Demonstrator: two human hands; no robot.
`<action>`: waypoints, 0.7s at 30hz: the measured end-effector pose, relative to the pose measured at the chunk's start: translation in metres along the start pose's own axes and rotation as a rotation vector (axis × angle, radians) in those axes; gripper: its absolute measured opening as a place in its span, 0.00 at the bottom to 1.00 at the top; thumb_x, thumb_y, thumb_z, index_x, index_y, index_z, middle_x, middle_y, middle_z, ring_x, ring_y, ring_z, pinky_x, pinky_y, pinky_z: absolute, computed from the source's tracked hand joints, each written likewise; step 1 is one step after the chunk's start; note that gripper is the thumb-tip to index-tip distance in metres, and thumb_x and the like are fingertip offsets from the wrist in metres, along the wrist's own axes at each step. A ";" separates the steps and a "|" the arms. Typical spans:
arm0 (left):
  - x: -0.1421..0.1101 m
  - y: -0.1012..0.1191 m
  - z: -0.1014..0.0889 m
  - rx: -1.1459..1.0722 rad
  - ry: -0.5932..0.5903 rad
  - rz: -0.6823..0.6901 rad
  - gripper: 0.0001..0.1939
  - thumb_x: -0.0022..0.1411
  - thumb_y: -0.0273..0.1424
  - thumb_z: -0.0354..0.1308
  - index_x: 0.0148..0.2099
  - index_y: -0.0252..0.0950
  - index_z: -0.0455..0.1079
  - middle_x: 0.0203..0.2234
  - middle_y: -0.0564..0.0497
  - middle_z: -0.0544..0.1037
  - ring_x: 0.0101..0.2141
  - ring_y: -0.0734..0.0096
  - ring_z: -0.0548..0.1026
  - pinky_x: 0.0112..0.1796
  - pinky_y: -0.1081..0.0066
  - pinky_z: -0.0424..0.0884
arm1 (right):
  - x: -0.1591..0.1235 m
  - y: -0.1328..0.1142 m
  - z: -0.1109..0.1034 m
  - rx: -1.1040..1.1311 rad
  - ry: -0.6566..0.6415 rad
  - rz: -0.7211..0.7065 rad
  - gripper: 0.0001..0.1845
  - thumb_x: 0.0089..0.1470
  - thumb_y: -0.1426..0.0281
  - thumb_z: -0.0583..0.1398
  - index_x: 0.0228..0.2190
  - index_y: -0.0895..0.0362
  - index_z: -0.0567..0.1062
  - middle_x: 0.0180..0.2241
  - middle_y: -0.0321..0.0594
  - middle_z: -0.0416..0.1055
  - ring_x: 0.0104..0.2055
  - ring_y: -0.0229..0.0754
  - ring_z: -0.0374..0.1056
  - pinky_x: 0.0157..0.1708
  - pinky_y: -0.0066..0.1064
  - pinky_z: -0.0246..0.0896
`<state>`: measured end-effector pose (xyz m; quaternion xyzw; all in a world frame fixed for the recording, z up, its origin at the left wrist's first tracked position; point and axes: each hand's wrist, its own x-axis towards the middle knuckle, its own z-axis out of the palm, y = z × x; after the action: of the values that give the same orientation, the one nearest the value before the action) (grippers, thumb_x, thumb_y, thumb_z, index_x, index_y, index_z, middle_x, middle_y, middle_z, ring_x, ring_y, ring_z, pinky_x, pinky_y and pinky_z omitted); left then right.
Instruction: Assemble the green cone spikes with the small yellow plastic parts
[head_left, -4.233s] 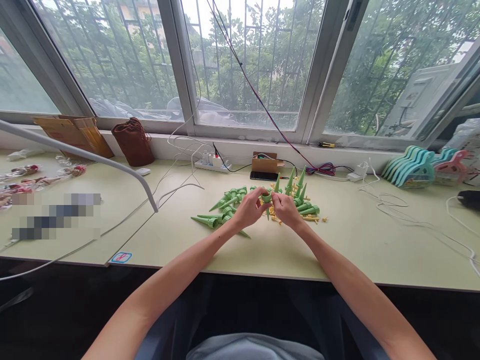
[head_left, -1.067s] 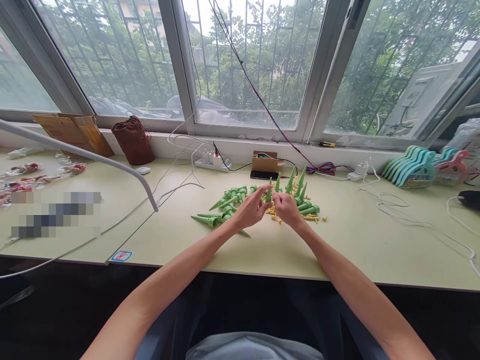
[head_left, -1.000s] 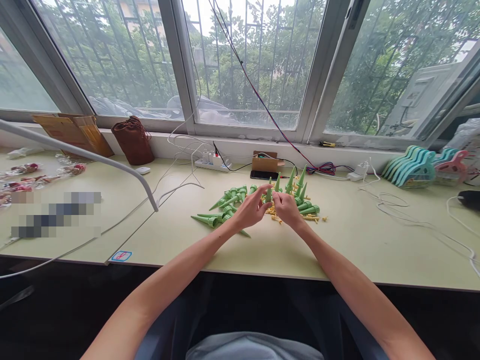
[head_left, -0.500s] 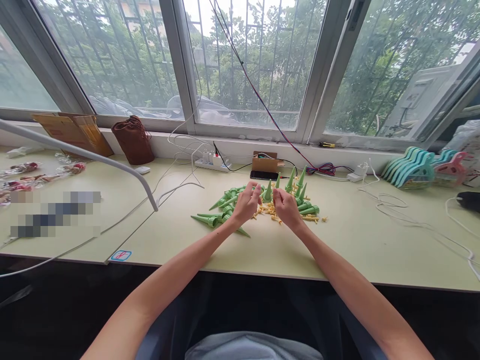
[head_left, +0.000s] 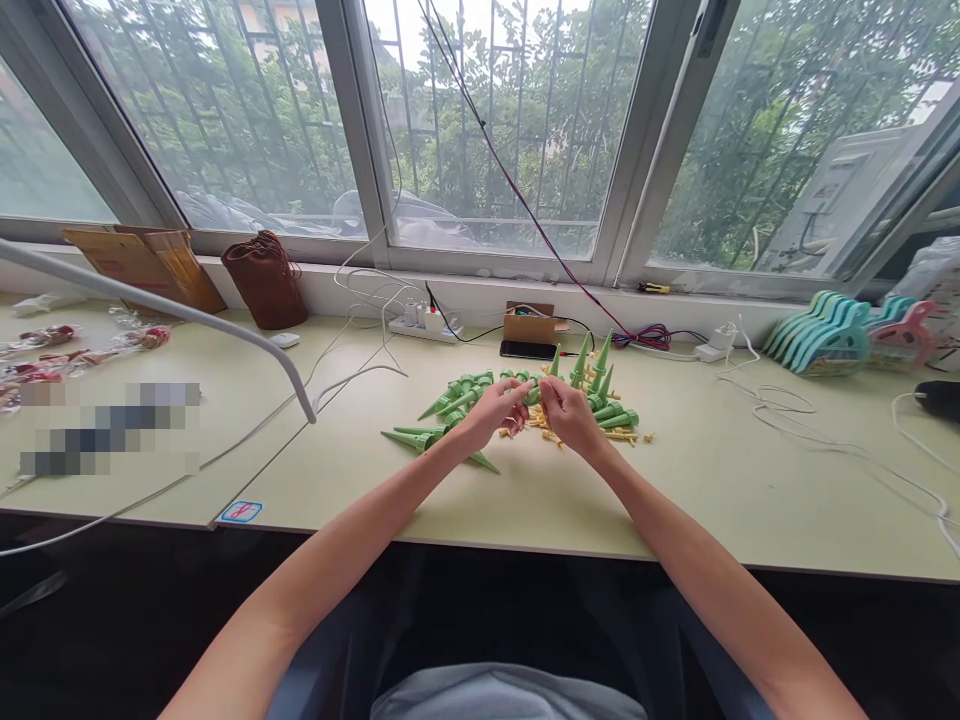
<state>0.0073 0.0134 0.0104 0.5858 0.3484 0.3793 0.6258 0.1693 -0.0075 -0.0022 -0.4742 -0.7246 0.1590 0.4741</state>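
Over a pile of green plastic watering spikes and small yellow plastic pieces, my two hands are close together. My left hand (head_left: 498,412) has its fingers bent around a green plastic spike (head_left: 534,394), mostly hidden, with a bit of green showing between the hands. Facing it, my right hand (head_left: 568,410) is closed in a pinch; what its fingertips hold is hidden. Several green spikes (head_left: 598,372) stand upright behind my right hand. More spikes (head_left: 459,398) lie flat to the left. Small yellow pieces (head_left: 621,435) are scattered under and beside my hands.
Behind the pile lie a black phone (head_left: 529,350) and a small cardboard box (head_left: 529,325). A power strip (head_left: 426,322) with cables runs along the window sill. Teal hangers (head_left: 821,335) stand at right. A brown pouch (head_left: 266,280) is at left. A white curved tube (head_left: 225,328) crosses the left side.
My left hand has lowered slightly and its fingers have shifted. The green spike seen upright between my hands is now mostly covered. My right hand has moved slightly left.
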 end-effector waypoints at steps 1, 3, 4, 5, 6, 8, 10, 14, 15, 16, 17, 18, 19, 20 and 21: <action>0.000 0.000 0.000 0.006 0.010 0.004 0.22 0.56 0.49 0.61 0.37 0.36 0.62 0.19 0.53 0.71 0.17 0.78 0.68 0.17 0.77 0.62 | 0.000 0.000 0.000 -0.002 -0.005 0.001 0.23 0.65 0.54 0.45 0.24 0.55 0.60 0.18 0.31 0.58 0.21 0.35 0.53 0.25 0.28 0.47; -0.001 0.001 0.000 0.020 0.029 0.015 0.22 0.56 0.49 0.62 0.38 0.36 0.63 0.20 0.54 0.71 0.17 0.78 0.68 0.17 0.77 0.62 | 0.000 0.000 0.000 -0.001 -0.017 0.006 0.22 0.65 0.54 0.45 0.25 0.54 0.59 0.18 0.31 0.58 0.21 0.35 0.52 0.25 0.28 0.47; -0.001 0.002 0.001 0.031 0.038 0.024 0.22 0.55 0.49 0.62 0.38 0.36 0.63 0.20 0.54 0.70 0.17 0.79 0.68 0.18 0.77 0.62 | 0.000 0.000 0.000 0.000 -0.022 0.006 0.22 0.65 0.54 0.45 0.25 0.54 0.59 0.18 0.30 0.58 0.21 0.35 0.52 0.25 0.28 0.47; -0.002 0.003 0.001 0.044 0.047 0.036 0.22 0.55 0.48 0.63 0.38 0.36 0.63 0.20 0.54 0.70 0.17 0.79 0.67 0.18 0.77 0.62 | 0.000 0.000 0.000 0.001 -0.023 0.004 0.22 0.65 0.54 0.45 0.25 0.54 0.59 0.18 0.30 0.58 0.21 0.35 0.52 0.25 0.28 0.47; -0.002 0.004 0.002 0.060 0.056 0.051 0.22 0.55 0.48 0.63 0.38 0.35 0.63 0.21 0.55 0.70 0.17 0.80 0.67 0.18 0.77 0.62 | 0.000 0.000 0.000 -0.001 -0.024 0.001 0.22 0.65 0.54 0.45 0.25 0.54 0.59 0.18 0.30 0.58 0.21 0.34 0.52 0.25 0.28 0.47; -0.004 0.005 0.003 0.105 0.077 0.086 0.22 0.55 0.47 0.63 0.39 0.35 0.63 0.22 0.55 0.70 0.17 0.81 0.67 0.18 0.77 0.63 | 0.000 0.001 0.000 -0.006 -0.020 -0.005 0.21 0.65 0.54 0.45 0.25 0.54 0.59 0.19 0.30 0.57 0.21 0.34 0.52 0.24 0.28 0.46; -0.005 0.005 0.004 0.170 0.102 0.136 0.22 0.55 0.46 0.64 0.41 0.35 0.63 0.22 0.57 0.68 0.17 0.81 0.67 0.17 0.78 0.63 | 0.000 0.001 0.000 -0.009 -0.019 -0.005 0.21 0.65 0.54 0.45 0.25 0.54 0.58 0.18 0.30 0.56 0.20 0.34 0.51 0.24 0.28 0.46; -0.005 0.002 0.005 0.278 0.133 0.244 0.20 0.56 0.44 0.63 0.43 0.37 0.62 0.24 0.58 0.66 0.16 0.82 0.67 0.16 0.79 0.61 | 0.000 0.003 0.001 -0.011 -0.014 0.000 0.21 0.65 0.54 0.45 0.25 0.54 0.58 0.18 0.30 0.57 0.20 0.34 0.52 0.25 0.28 0.47; -0.005 0.001 0.004 0.290 0.134 0.265 0.20 0.57 0.43 0.62 0.43 0.37 0.62 0.25 0.58 0.65 0.17 0.82 0.67 0.15 0.80 0.61 | 0.000 0.003 0.001 -0.009 -0.015 0.002 0.21 0.65 0.54 0.45 0.25 0.54 0.58 0.19 0.30 0.57 0.20 0.34 0.52 0.25 0.28 0.47; -0.004 0.000 0.004 0.299 0.133 0.283 0.19 0.57 0.43 0.61 0.43 0.37 0.62 0.26 0.57 0.65 0.17 0.83 0.67 0.15 0.80 0.60 | 0.000 0.003 0.001 -0.007 -0.016 0.004 0.21 0.65 0.54 0.45 0.26 0.54 0.59 0.19 0.31 0.58 0.21 0.34 0.52 0.25 0.28 0.47; -0.004 -0.002 0.003 0.307 0.131 0.300 0.19 0.58 0.43 0.61 0.43 0.38 0.61 0.27 0.57 0.65 0.17 0.83 0.66 0.15 0.81 0.60 | 0.000 0.003 0.001 -0.005 -0.018 0.009 0.21 0.65 0.54 0.45 0.26 0.54 0.59 0.19 0.31 0.59 0.20 0.35 0.52 0.25 0.28 0.47; -0.003 -0.003 0.003 0.316 0.130 0.317 0.18 0.58 0.43 0.61 0.43 0.38 0.61 0.28 0.56 0.65 0.17 0.83 0.66 0.15 0.81 0.60 | 0.000 0.003 0.001 -0.004 -0.021 0.016 0.21 0.65 0.54 0.45 0.26 0.54 0.59 0.19 0.31 0.59 0.20 0.35 0.53 0.24 0.29 0.47; -0.002 -0.004 0.002 0.329 0.131 0.332 0.18 0.58 0.43 0.60 0.43 0.38 0.61 0.29 0.56 0.65 0.17 0.84 0.66 0.15 0.81 0.60 | 0.000 0.003 0.001 -0.004 -0.023 0.022 0.21 0.65 0.54 0.45 0.26 0.54 0.59 0.19 0.31 0.59 0.20 0.35 0.53 0.24 0.29 0.46; -0.002 -0.005 0.002 0.345 0.135 0.346 0.18 0.58 0.43 0.60 0.43 0.38 0.61 0.30 0.55 0.66 0.18 0.84 0.66 0.15 0.81 0.60 | 0.000 0.003 0.001 -0.004 -0.023 0.027 0.21 0.65 0.54 0.45 0.26 0.54 0.59 0.19 0.31 0.59 0.20 0.35 0.53 0.24 0.29 0.46; -0.001 -0.005 0.001 0.364 0.141 0.359 0.18 0.58 0.42 0.61 0.43 0.38 0.61 0.31 0.55 0.66 0.18 0.84 0.65 0.15 0.81 0.60 | 0.000 0.003 0.001 -0.003 -0.024 0.031 0.21 0.65 0.54 0.45 0.26 0.54 0.59 0.18 0.31 0.59 0.20 0.35 0.53 0.24 0.29 0.46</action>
<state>0.0083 0.0117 0.0050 0.7132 0.3441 0.4554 0.4069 0.1700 -0.0055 -0.0046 -0.4842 -0.7232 0.1708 0.4619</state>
